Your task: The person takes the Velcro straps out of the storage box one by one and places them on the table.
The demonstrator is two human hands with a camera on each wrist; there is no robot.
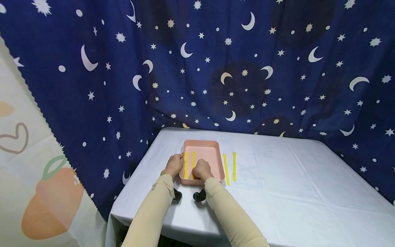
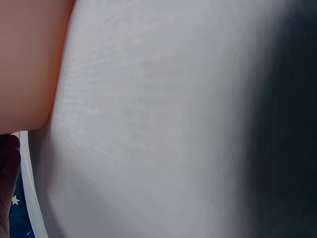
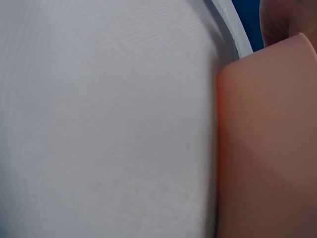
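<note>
A shallow pink tray [image 1: 206, 148] stands near the table's front edge in the head view. Two yellow straps with wider head ends lie inside it: a left strap [image 1: 186, 164] along the left wall and a second strap [image 1: 193, 158] beside it. My left hand [image 1: 173, 165] holds the tray's left rim, its fingertips close to the left strap's head. Over the front part of the tray, my right hand [image 1: 202, 169] has curled fingers at the second strap's lower half and hides part of it. Both wrist views mostly show tablecloth and the tray's outer wall [image 3: 272, 139].
Right of the tray, two more yellow straps lie on the white tablecloth [image 1: 287, 171]: a nearer strap [image 1: 226, 169] and a farther strap [image 1: 234, 167]. A dark blue curtain [image 1: 172, 68] with moons and stars hangs behind the table; a pale printed cloth [image 1: 18, 185] hangs at left.
</note>
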